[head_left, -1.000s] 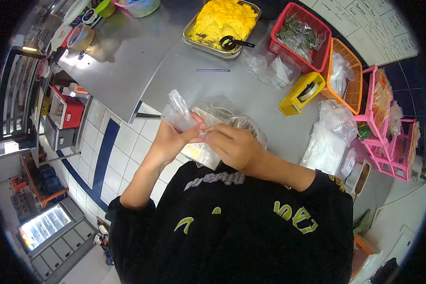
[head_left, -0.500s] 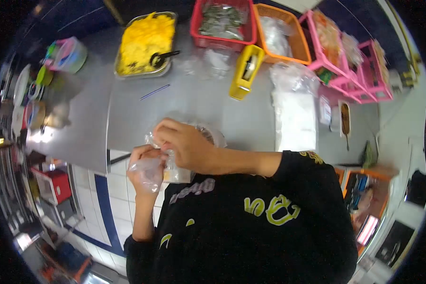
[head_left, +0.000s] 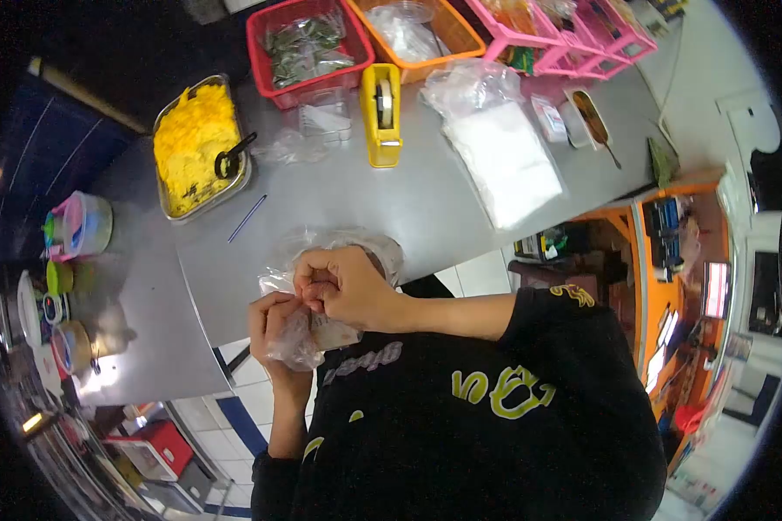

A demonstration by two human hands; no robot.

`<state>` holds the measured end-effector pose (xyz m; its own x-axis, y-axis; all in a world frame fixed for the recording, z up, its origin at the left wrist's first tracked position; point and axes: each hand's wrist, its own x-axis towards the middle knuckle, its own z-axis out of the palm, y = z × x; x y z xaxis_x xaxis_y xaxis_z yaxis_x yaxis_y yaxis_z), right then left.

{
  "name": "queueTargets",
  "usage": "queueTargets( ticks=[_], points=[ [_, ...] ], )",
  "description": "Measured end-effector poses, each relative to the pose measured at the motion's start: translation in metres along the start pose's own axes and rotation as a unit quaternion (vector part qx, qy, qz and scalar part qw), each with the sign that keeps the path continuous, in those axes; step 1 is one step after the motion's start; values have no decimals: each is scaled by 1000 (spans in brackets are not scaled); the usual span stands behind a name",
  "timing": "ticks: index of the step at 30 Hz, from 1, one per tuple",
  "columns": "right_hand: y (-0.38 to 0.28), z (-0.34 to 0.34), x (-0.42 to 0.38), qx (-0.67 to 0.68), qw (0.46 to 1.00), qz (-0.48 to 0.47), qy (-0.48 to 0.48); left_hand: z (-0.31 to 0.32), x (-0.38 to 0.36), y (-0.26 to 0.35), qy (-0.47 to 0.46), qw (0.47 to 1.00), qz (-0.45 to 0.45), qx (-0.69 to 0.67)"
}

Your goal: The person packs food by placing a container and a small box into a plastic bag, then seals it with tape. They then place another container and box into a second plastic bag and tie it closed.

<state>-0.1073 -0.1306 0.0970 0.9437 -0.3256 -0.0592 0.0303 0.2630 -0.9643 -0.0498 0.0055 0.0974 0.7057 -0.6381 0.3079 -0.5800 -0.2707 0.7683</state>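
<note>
At the front edge of the metal table, a clear plastic bag (head_left: 294, 344) is bunched between both hands. My left hand (head_left: 274, 328) has its fingers curled round the bag's gathered part. Touching it from the right, my right hand (head_left: 347, 286) pinches the plastic with bent fingers. More clear plastic with something inside lies behind and under my right hand; its contents are mostly hidden. A pale box-like item (head_left: 334, 333) shows below my right hand, against the black shirt.
Beyond the hands are a blue pen (head_left: 248, 218), a tray of yellow food (head_left: 191, 152), a yellow tape dispenser (head_left: 382, 117), a red basket (head_left: 311, 87), an orange basket (head_left: 465, 43), pink baskets (head_left: 539, 48) and a stack of white bags (head_left: 504, 165).
The view has turned, so the table and its objects appear tilted. Both hands remain together at the plastic, and my right fingers look more tightly curled.
</note>
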Motion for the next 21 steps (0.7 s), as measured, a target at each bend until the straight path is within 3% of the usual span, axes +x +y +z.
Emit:
queueTargets(
  ticks=[3, 5, 6, 8, 10, 12, 17, 19, 21],
  points=[
    [8, -8, 0, -70, 997, -19, 5, 8, 3, -4, -29, 999, 10, 27],
    [7, -19, -5, -103, 993, -55, 30, 13, 11, -6, -39, 992, 94, 80],
    [4, -20, -7, -37, 998, -35, 30, 13, 12, -6, -24, 977, 156, 143],
    [-19, -26, -18, 90, 995, 38, 21, 14, 13, 3, -29, 979, 177, 102],
    [-31, -36, -36, 145, 989, 20, 23, 19, 14, 17, -35, 977, 200, 59],
    [-45, -58, -60, 209, 978, -7, 9, 34, 16, 36, -105, 960, 260, 17],
    [-76, -150, -158, 240, 963, -84, 91, 97, 27, 137, -223, 914, 335, -45],
    [-86, -200, -212, 227, 955, -136, 133, 134, 25, 180, -227, 917, 320, -65],
    [-97, -252, -273, -85, 920, -273, 268, 178, 33, 219, -242, 891, 373, -89]
  ],
)
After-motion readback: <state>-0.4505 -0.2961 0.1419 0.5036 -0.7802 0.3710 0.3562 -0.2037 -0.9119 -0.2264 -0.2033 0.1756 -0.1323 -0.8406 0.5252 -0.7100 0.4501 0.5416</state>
